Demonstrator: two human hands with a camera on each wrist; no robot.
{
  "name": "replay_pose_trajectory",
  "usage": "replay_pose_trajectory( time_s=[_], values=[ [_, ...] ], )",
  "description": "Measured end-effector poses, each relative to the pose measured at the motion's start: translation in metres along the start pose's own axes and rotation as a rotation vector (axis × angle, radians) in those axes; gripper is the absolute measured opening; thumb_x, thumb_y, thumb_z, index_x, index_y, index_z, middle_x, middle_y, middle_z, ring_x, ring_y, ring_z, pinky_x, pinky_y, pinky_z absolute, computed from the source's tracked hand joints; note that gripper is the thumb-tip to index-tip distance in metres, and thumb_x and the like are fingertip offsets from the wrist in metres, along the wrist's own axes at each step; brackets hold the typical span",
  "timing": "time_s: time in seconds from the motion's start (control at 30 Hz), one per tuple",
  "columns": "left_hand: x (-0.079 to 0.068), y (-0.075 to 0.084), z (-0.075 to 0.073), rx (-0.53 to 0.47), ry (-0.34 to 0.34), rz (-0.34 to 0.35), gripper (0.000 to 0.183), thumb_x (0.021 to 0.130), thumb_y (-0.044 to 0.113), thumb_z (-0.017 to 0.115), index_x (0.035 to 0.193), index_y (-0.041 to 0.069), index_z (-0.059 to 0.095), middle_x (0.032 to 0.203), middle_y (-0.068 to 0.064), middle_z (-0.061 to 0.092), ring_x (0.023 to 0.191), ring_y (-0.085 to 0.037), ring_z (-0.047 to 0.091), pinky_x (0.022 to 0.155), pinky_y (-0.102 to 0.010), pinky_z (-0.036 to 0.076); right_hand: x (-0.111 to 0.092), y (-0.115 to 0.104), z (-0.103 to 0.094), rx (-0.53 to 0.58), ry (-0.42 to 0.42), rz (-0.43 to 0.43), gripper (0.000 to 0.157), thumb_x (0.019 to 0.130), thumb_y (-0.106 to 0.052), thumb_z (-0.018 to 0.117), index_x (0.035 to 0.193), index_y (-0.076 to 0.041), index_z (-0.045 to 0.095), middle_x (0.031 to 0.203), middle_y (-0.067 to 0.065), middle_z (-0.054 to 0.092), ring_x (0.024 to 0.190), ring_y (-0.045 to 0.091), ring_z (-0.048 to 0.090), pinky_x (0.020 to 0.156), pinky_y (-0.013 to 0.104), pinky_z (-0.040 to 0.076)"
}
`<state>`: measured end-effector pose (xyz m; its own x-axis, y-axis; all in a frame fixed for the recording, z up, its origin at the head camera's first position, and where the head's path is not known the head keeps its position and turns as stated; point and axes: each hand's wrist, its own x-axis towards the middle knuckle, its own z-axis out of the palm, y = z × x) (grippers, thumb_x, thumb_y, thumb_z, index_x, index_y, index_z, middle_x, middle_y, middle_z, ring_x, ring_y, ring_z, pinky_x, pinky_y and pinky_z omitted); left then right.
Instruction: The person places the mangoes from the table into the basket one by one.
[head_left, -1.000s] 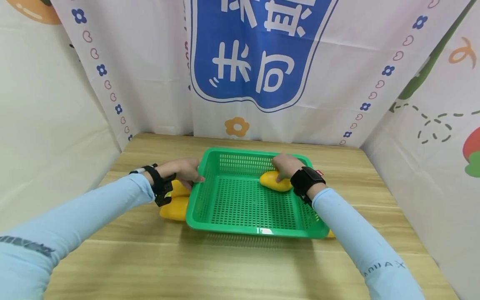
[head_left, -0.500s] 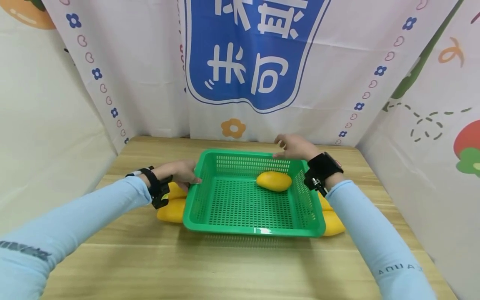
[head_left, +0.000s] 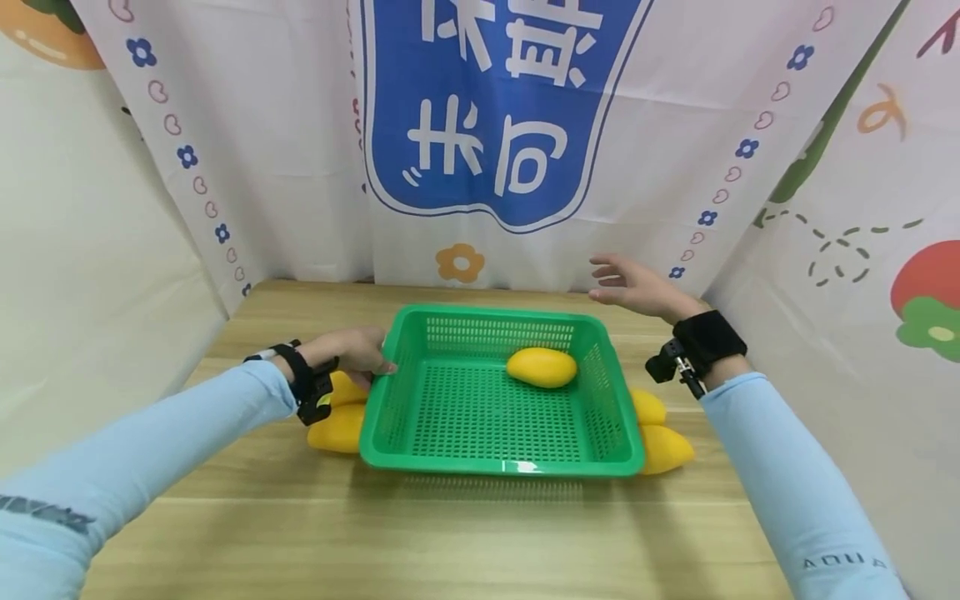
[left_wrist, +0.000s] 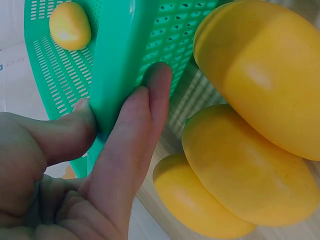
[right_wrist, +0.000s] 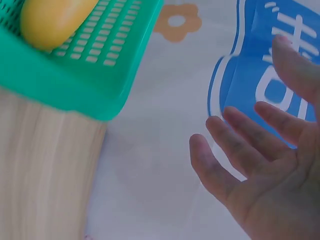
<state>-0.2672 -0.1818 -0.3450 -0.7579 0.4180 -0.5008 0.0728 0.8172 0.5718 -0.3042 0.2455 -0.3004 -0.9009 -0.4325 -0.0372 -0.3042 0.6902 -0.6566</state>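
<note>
A green plastic basket (head_left: 495, 465) with slotted walls stands on the table, and one yellow mango (head_left: 542, 367) lies inside it toward the back right. My left hand (head_left: 356, 352) pinches the basket's left rim, thumb on the inner side and fingers against the outer wall, as the left wrist view shows. Right below those fingers lie three mangoes (left_wrist: 250, 165) outside the basket. Off beyond the basket's back right corner, my right hand (head_left: 636, 286) is raised with its fingers spread and nothing in them.
Two more mangoes (head_left: 663, 450) lie against the basket's right side. The wooden table (head_left: 450, 542) ends at a white printed cloth (head_left: 300, 183) behind, with cloth walls at left and right.
My right hand has let go of the mango in the basket and moved up and right, out past the rim. The left hand keeps its hold on the rim.
</note>
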Motion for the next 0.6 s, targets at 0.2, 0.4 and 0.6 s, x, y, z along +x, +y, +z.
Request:
replay_pose_trajectory(
  time_s=[0.2,0.4,0.6],
  values=[
    [-0.006,-0.005,0.001,0.000,-0.009,0.005,0.019,0.097,0.007,0.054,0.106,-0.009,0.059,0.086,-0.013,0.069,0.066,-0.015,0.065,0.063,-0.029,0.060,-0.012,0.027,0.006,0.031,-0.025,0.022,0.053,0.099,-0.006,0.048,0.147,-0.002,0.027,0.146,0.032,0.035,0.132,0.046,0.036,0.105,0.061,0.038],
    [0.000,-0.001,0.003,-0.012,-0.028,0.007,0.019,0.097,0.008,0.054,0.104,-0.009,0.061,0.082,-0.011,0.070,0.062,-0.014,0.062,0.060,-0.026,0.059,-0.030,0.054,0.002,-0.005,-0.073,0.078,0.050,0.099,-0.006,0.047,0.145,0.003,0.029,0.143,0.035,0.038,0.129,0.049,0.039,0.102,0.061,0.041],
    [0.002,0.002,0.000,-0.004,-0.022,0.009,0.019,0.097,0.008,0.054,0.104,-0.009,0.061,0.082,-0.011,0.071,0.062,-0.013,0.064,0.060,-0.027,0.060,-0.041,0.077,0.006,-0.144,-0.248,0.158,0.062,0.095,-0.023,0.060,0.142,0.007,0.033,0.140,0.038,0.040,0.124,0.051,0.043,0.098,0.061,0.045]
  ],
)
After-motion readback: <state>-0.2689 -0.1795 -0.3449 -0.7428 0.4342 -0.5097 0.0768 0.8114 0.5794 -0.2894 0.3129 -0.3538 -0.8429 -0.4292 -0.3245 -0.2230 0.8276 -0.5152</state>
